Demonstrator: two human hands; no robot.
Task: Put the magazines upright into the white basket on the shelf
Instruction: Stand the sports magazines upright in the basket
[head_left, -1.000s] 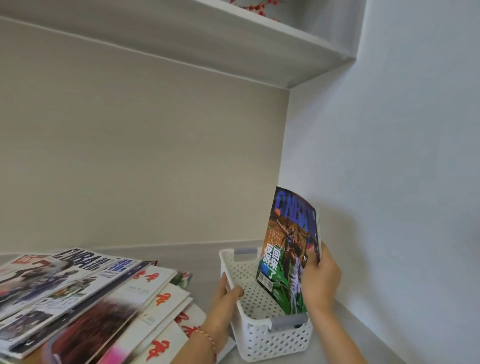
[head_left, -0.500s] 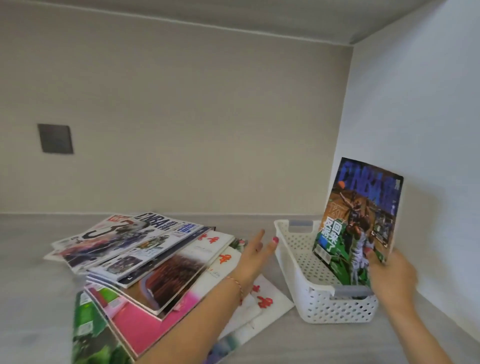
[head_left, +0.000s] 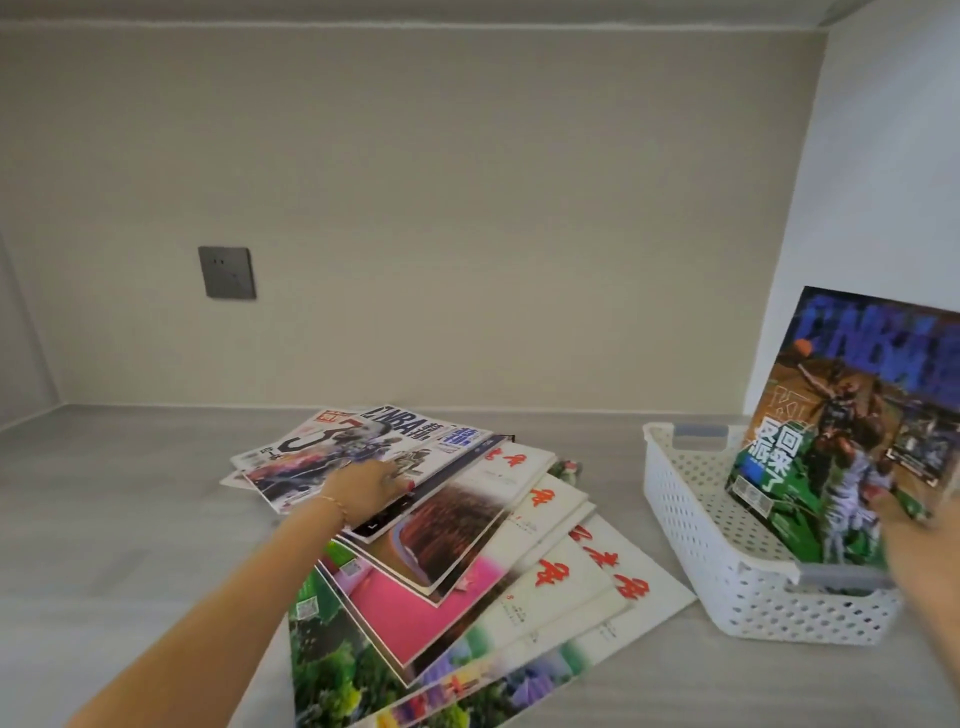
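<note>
Left hand (head_left: 371, 486) reached to the centre of the frame, palm down, fingers spread flat on the top magazine (head_left: 374, 441) of the fanned pile (head_left: 441, 561); pressing rather than gripping, nothing clasped. Thin bracelet (head_left: 332, 503) at the wrist. Pile spread loosely on the grey shelf (head_left: 104, 519), covers overlapping from centre down to the lower middle of the frame, several white ones with red characters toward the right side of the fan.

Right hand (head_left: 922, 540) at the right edge of the frame, partly cut off, closed on the lower right corner of the upright magazine (head_left: 852, 431). Basketball cover, blue title at top, stood on its lower edge inside the white basket (head_left: 696, 514), top tilted toward the right wall. Basket perforated, grey handles at both ends, set on the shelf at right, near the pile but apart from it.

Dark wall plate (head_left: 227, 273) on the beige back wall at upper left.
</note>
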